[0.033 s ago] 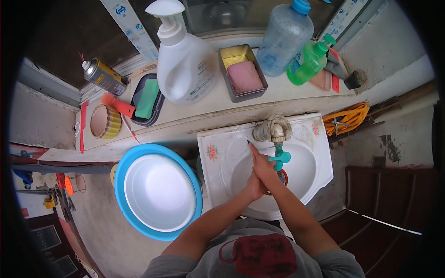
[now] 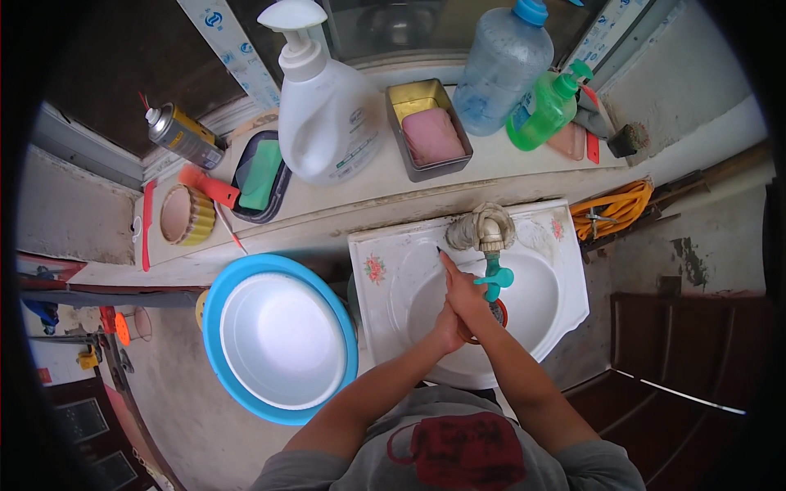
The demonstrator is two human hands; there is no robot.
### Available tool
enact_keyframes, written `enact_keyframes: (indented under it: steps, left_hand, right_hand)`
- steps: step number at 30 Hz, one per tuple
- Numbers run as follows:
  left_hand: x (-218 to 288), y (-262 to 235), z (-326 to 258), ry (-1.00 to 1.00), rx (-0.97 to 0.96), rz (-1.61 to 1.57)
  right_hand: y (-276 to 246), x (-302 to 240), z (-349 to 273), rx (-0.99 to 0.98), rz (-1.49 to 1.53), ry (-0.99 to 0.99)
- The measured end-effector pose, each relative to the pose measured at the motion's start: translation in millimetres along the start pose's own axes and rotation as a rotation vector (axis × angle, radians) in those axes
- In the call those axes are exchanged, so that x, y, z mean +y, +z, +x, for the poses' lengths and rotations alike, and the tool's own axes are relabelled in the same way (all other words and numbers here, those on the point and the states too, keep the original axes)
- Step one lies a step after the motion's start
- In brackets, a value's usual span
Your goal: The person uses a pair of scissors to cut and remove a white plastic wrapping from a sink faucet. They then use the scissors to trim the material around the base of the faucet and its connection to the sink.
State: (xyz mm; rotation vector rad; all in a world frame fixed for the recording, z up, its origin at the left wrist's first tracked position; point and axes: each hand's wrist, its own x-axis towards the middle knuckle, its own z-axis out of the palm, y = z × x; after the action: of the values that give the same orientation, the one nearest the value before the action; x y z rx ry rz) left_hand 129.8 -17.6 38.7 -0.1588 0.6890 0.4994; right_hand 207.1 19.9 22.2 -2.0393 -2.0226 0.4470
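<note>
Over the left part of the white sink [image 2: 532,344], my two hands are pressed together, left of the teal tap handle [image 2: 497,278]. My right hand [image 2: 467,296] lies over the far side of my left hand [image 2: 447,331] and hides its fingers. The fingers of my right hand are held close together and point away to the far left. By their tip is a small dark spot that I cannot make out. What lies between the palms, if anything, is hidden. An orange-rimmed round thing [image 2: 502,311] in the basin shows partly behind my right wrist.
A white basin inside a blue basin [image 2: 214,344] stands left of the sink. On the ledge are a white pump bottle [image 2: 332,123], a pink soap bar [image 2: 432,137] in a tin, a clear blue-capped bottle [image 2: 503,74] and a green pump bottle [image 2: 544,110]. A coiled orange hose [image 2: 618,204] hangs right.
</note>
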Motion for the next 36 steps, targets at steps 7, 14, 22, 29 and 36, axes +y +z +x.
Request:
enact_keyframes:
  steps: [7, 14, 22, 29, 36]
  left_hand:
    - [-11, -11, 4, -0.010, -0.005, 0.027]
    - [-13, -8, 0, -0.026, 0.038, 0.017]
    - [-9, -9, 4, -0.021, 0.080, 0.046]
    - [4, -5, 27, -0.011, 0.024, -0.004]
    - [-19, 1, 1, 0.002, 0.005, -0.051]
  right_hand:
    - [-10, -4, -7, -0.188, 0.019, 0.112]
    - [-8, -1, -13, -0.224, 0.014, 0.152]
    - [2, 5, -10, -0.174, 0.048, 0.126]
    - [2, 16, 20, -0.201, 0.059, 0.206]
    - [-11, 7, -10, -0.204, 0.063, 0.082]
